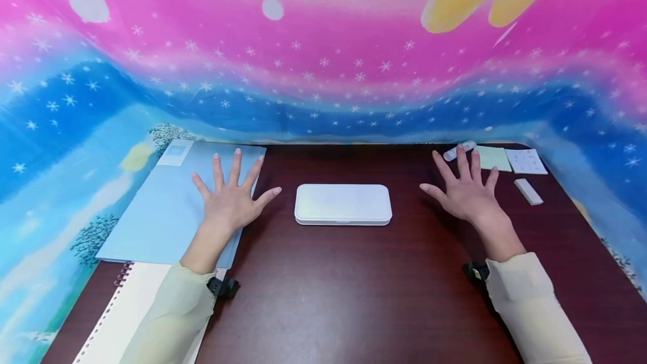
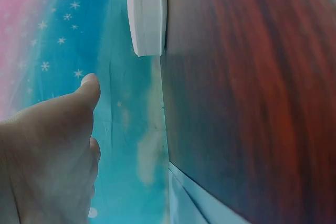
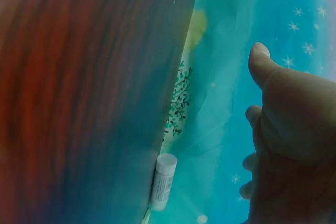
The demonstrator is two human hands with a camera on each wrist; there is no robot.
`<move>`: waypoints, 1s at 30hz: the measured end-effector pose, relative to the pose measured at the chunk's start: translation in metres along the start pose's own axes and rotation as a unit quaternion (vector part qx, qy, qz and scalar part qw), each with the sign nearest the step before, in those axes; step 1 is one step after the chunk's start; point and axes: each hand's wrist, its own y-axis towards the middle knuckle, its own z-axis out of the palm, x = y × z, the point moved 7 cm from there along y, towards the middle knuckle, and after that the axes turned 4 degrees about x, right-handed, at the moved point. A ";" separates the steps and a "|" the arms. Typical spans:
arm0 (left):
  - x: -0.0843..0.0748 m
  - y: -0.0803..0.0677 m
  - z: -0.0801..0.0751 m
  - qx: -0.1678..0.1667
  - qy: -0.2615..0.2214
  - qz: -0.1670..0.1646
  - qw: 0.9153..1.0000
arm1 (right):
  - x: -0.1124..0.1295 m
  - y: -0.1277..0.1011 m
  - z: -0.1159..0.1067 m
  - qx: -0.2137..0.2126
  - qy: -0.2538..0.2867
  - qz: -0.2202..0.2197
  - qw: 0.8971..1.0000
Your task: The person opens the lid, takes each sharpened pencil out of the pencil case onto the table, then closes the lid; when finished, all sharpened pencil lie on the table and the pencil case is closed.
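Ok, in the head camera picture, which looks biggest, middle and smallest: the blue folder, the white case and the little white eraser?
Largest to smallest, as they look in the head view:
1. The blue folder, under the left hand.
2. The white case, in the middle of the table.
3. The little white eraser, right of the right hand.

white case (image 1: 343,204), dark red-brown table (image 1: 354,296), pale blue folder (image 1: 162,206)
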 end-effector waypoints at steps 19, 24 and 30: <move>-0.041 -0.008 0.004 0.039 -0.003 0.075 0.996 | 0.094 0.000 0.015 0.026 -0.041 -0.124 0.991; -0.050 -0.009 0.010 0.051 0.011 0.093 0.994 | 0.125 -0.003 0.029 0.081 -0.002 -0.188 0.979; -0.059 -0.005 0.019 0.067 -0.019 0.124 0.990 | 0.146 -0.005 0.044 0.140 0.004 -0.225 0.964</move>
